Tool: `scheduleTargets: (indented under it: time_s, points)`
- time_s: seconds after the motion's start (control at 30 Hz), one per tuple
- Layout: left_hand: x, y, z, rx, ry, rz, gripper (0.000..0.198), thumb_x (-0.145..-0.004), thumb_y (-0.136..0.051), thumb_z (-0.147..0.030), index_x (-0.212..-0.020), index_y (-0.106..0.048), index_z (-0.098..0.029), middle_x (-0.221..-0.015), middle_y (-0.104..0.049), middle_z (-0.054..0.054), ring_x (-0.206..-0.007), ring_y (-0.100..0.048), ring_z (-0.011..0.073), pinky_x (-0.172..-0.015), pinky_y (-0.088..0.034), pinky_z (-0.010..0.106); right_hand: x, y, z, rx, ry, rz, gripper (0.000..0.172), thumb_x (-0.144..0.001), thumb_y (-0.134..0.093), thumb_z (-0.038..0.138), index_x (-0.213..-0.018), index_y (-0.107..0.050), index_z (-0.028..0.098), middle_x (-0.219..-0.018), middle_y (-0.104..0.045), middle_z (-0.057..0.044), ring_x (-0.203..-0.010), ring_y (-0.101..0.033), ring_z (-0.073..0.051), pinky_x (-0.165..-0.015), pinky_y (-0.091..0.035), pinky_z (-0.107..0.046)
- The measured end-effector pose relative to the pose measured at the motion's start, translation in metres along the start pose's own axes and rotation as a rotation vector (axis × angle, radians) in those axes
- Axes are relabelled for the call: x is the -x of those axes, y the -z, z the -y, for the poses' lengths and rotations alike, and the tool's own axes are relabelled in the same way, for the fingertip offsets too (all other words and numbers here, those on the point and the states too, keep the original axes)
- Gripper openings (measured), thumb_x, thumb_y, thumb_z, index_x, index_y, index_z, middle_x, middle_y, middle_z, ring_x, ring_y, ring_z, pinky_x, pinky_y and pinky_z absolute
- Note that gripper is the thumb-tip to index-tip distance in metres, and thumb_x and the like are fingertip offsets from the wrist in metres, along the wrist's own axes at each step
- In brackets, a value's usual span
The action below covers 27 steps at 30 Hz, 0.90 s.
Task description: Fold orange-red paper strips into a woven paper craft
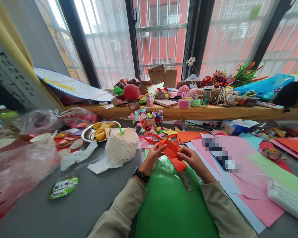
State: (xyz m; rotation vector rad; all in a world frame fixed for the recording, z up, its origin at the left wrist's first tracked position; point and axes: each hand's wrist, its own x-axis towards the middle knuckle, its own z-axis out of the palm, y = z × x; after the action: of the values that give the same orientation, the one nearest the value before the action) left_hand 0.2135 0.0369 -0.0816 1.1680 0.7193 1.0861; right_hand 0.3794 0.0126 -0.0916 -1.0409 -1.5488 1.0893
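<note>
Between my two hands is a folded piece of orange-red paper (171, 149), creased and partly opened out. My left hand (152, 158) pinches its left edge, with a dark watch on the wrist. On the paper's right side, the fingers of my right hand (190, 158) are closed on the edge. Another flat orange strip (178, 164) hangs below the folded part; whether it is the same sheet I cannot tell. Beneath lies a glossy green mat (173, 205), with a narrow ruler-like strip (186, 179) on it.
Left of my hands stands a coconut (123, 145) in white netting with a green straw. Behind it is a metal bowl (86, 134) with banana peels. Pink paper sheets (250, 185), a phone (220, 160) and a white power bank (288, 198) lie right. Craft flowers (146, 119) stand ahead.
</note>
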Motion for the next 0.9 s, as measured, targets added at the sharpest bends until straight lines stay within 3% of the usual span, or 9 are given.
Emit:
scheduleTargets:
  time_s: [0.17, 0.4, 0.67, 0.9]
  points:
    - [-0.002, 0.012, -0.008, 0.017, 0.020, -0.027, 0.030, -0.064, -0.055, -0.032, -0.089, -0.056, -0.015, -0.084, -0.059, 0.006, -0.076, -0.053, 0.0127, -0.067, -0.040, 0.023, 0.000, 0.012, -0.001, 0.058, -0.038, 0.089, 0.021, -0.067, -0.052, 0.036, -0.068, -0.050, 0.015, -0.062, -0.052, 0.001, -0.059, -0.049, -0.010, -0.056, -0.037, -0.022]
    - [-0.004, 0.015, -0.005, -0.166, -0.037, -0.159, 0.025, -0.054, -0.064, -0.028, -0.073, -0.060, -0.013, -0.073, -0.061, 0.004, -0.064, -0.053, 0.0116, -0.059, -0.041, 0.022, 0.000, 0.009, -0.001, 0.017, -0.062, 0.009, 0.025, -0.067, -0.050, 0.040, -0.069, -0.050, 0.015, -0.061, -0.053, 0.001, -0.057, -0.051, -0.011, -0.057, -0.041, -0.024]
    - [-0.004, 0.013, -0.002, -0.331, 0.003, -0.082, 0.026, -0.052, -0.064, -0.027, -0.074, -0.062, -0.014, -0.072, -0.061, 0.004, -0.062, -0.053, 0.0117, -0.054, -0.041, 0.020, -0.002, 0.005, -0.009, -0.064, -0.065, -0.100, 0.026, -0.065, -0.053, 0.038, -0.077, -0.054, 0.015, -0.058, -0.054, 0.001, -0.052, -0.052, -0.011, -0.051, -0.044, -0.025]
    - [-0.004, 0.011, -0.004, -0.318, -0.028, -0.090, 0.023, -0.053, -0.063, -0.026, -0.072, -0.063, -0.013, -0.068, -0.060, 0.003, -0.057, -0.051, 0.0096, -0.052, -0.040, 0.019, -0.001, 0.006, -0.006, -0.079, 0.000, -0.100, 0.027, -0.066, -0.052, 0.030, -0.090, -0.055, 0.016, -0.071, -0.058, -0.002, -0.056, -0.052, -0.011, -0.050, -0.043, -0.024]
